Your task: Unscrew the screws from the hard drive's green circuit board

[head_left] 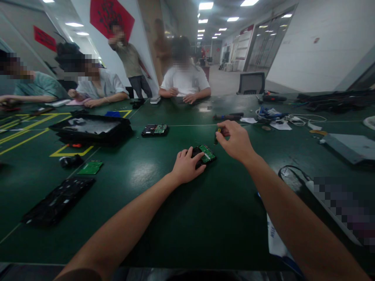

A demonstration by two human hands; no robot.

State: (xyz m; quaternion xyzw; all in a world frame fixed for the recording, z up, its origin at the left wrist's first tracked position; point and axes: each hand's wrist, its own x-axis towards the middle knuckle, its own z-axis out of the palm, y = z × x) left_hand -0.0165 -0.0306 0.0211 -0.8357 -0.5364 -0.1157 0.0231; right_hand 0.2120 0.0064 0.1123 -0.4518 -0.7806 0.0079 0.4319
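A hard drive (207, 153) with a green circuit board facing up lies on the green table (164, 218). My left hand (187, 167) is laid over its left part, fingers and thumb gripping it against the tabletop and hiding much of its black casing. Just past the drive's right end, my right hand (234, 139) pinches a small screwdriver (216, 139), dark with a yellow part, held roughly upright. Its tip is hard to make out and looks apart from the drive.
A second hard drive (154, 130) lies farther off, near a black tray (93, 130). At left are a green circuit board (90, 167) and a black panel (58, 201). Cables (272, 114) and a metal case (348, 146) lie right. Several people sit or stand beyond.
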